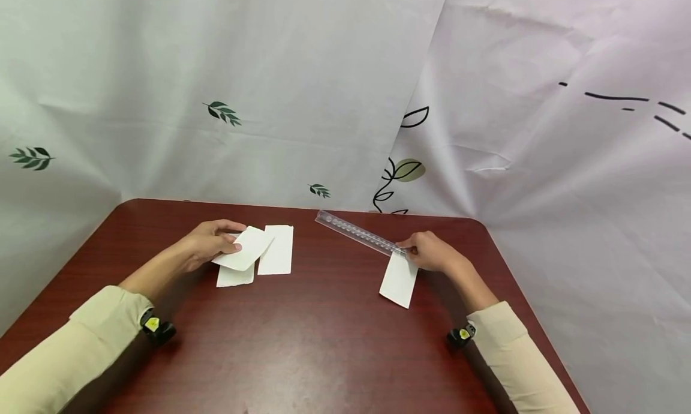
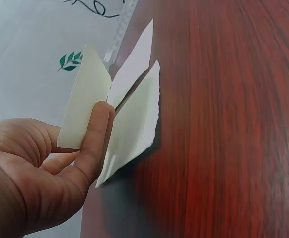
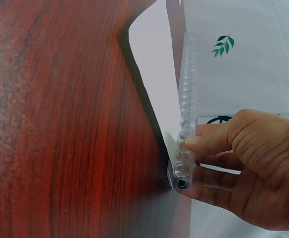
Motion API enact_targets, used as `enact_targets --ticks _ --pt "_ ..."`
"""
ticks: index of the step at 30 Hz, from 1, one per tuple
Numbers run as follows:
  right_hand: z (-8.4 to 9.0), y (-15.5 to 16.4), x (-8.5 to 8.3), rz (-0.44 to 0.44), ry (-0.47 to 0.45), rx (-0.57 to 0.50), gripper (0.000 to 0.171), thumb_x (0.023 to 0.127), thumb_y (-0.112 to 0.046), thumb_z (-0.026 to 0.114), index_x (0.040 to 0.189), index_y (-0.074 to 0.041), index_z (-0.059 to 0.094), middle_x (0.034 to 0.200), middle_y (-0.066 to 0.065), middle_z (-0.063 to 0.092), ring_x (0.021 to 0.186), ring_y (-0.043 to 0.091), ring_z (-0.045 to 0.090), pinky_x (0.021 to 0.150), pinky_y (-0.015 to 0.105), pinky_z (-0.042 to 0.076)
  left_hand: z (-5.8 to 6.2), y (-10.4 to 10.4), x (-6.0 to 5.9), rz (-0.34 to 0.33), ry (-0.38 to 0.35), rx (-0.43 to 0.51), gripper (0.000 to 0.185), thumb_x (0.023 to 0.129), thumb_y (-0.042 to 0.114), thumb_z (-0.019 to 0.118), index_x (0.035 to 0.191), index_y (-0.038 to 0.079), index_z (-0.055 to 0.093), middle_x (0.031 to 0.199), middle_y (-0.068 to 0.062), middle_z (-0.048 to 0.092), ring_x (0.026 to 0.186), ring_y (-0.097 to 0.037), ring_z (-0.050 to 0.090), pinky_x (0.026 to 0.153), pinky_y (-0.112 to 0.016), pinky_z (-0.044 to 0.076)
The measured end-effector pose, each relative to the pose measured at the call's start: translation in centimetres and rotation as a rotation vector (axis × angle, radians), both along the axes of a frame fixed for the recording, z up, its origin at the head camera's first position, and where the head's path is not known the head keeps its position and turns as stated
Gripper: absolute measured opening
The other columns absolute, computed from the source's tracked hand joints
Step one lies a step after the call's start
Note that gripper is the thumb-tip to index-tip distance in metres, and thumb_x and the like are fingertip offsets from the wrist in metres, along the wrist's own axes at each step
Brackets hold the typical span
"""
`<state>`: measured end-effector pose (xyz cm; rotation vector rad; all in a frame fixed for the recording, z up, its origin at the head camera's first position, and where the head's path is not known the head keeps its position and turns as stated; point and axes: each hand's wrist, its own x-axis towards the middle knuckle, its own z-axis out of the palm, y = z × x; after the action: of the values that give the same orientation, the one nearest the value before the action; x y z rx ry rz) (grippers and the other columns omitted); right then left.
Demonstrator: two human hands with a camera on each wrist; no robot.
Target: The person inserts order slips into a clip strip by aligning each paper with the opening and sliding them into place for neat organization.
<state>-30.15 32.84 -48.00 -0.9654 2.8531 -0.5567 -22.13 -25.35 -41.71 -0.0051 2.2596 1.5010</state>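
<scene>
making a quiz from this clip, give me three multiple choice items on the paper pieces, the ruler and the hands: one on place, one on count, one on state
1. Where does the clear ruler lie?
A. Under the left sleeve
B. From the right hand slanting toward the table's far edge
C. Off the table

2. How many white paper pieces show in the head view?
A. Two
B. Four
C. Six

3. What is the left hand doing?
A. Holding one paper piece raised off the table
B. Resting flat and open
C. Gripping the ruler

Answers:
1 B, the right hand pinches the ruler's near end, which slants away over the red-brown table.
2 B, three pieces sit by the left hand and one piece by the right.
3 A, the left wrist view shows thumb and finger pinching a piece.
</scene>
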Motion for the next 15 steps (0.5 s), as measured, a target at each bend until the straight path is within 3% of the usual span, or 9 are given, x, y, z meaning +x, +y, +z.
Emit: enact_targets --ticks 9,15 --pt "2.5 -1.4 1.6 -0.004 -0.019 0.015 0.043 0.097 -0.005 0.063 0.136 -0.008 0.083 0.119 0.021 0.083 0.065 0.013 0.041 0.057 0.031 0.038 -0.3 2.4 -0.9 0.014 -0.015 0.01 0.067 0.108 0.001 0.071 0.168 -0.005 0.041 0.143 -0.024 0.058 0.111 -0.019 0.065 0.088 -0.024 0.06" --pt "-1.5 0.5 -1.2 -0.044 0.014 0.032 0.044 0.094 -0.01 0.067 0.133 -0.018 0.086 0.119 0.013 0.084 0.064 0.007 0.042 0.054 0.025 0.04 -0.4 3.7 -1.4 0.016 0.013 0.002 0.066 0.107 0.001 0.073 0.167 -0.003 0.045 0.138 -0.021 0.061 0.107 -0.019 0.065 0.085 -0.021 0.059"
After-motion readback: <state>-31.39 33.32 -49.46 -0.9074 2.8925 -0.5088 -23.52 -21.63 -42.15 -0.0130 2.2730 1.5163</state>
